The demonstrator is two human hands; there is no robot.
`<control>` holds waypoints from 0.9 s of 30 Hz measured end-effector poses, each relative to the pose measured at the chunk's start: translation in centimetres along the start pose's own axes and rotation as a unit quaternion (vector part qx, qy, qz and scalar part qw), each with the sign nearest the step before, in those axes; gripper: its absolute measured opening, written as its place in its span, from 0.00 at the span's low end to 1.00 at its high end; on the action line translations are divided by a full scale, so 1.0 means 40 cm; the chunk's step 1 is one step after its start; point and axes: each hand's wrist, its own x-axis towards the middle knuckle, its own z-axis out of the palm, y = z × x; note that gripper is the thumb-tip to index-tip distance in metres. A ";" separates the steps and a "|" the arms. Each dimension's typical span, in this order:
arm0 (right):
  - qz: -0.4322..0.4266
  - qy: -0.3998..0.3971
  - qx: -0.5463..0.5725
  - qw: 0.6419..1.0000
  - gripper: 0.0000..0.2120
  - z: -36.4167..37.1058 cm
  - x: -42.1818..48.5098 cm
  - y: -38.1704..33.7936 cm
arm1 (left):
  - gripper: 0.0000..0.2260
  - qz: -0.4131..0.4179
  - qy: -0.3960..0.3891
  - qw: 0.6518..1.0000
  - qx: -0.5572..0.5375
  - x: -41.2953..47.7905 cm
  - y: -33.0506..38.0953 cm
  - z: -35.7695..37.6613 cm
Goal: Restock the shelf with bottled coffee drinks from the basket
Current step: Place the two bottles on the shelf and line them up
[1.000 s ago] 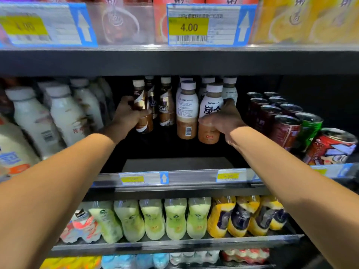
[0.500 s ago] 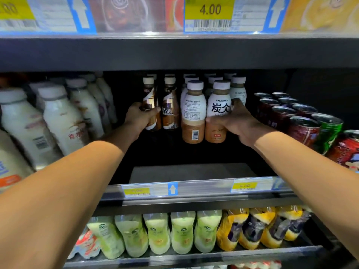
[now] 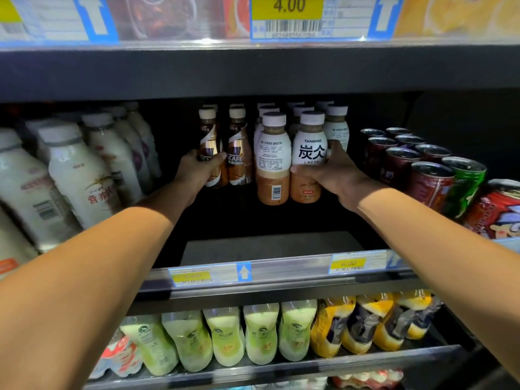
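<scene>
The left hand (image 3: 197, 171) was curled round a slim brown coffee bottle (image 3: 209, 142), with the thumb lying across the front of the label and the fingers hidden behind it. That bottle stood upright at the head of the left coffee row, far back on the middle shelf (image 3: 267, 246) and just beside a second brown bottle (image 3: 239, 153) on its right.

The right hand (image 3: 334, 175) gripped a latte bottle (image 3: 309, 147) with a white cap and white label. It came in from the bottle's right side, the thumb pressed across the front below the label. This bottle was upright too, touching a matching bottle (image 3: 273, 161) on its left that showed its printed back and barcode. More white caps ran in rows behind both.

The shelf was dark under the bottles, so I could not tell whether the gripped ones rested on it or were lifted. The front of the shelf floor lay bare.

White milk bottles (image 3: 76, 175) filled the left of the shelf, and cans (image 3: 430, 181) filled the right. On the shelf below lay green bottles (image 3: 261, 336) and yellow bottles (image 3: 332, 327). A yellow price tag (image 3: 287, 7) above read 4.00.
</scene>
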 end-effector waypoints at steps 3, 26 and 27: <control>0.014 -0.002 -0.032 0.999 0.36 0.008 -0.007 -0.005 | 0.26 -0.005 0.001 0.999 0.032 -0.002 0.010 -0.008; -0.095 0.053 -0.662 0.742 0.11 -0.263 -0.660 -0.086 | 0.15 0.394 -0.159 0.673 0.605 -0.817 0.288 0.157; -0.085 0.069 -0.664 0.740 0.10 -0.299 -0.692 -0.073 | 0.14 0.412 -0.169 0.667 0.597 -0.853 0.295 0.190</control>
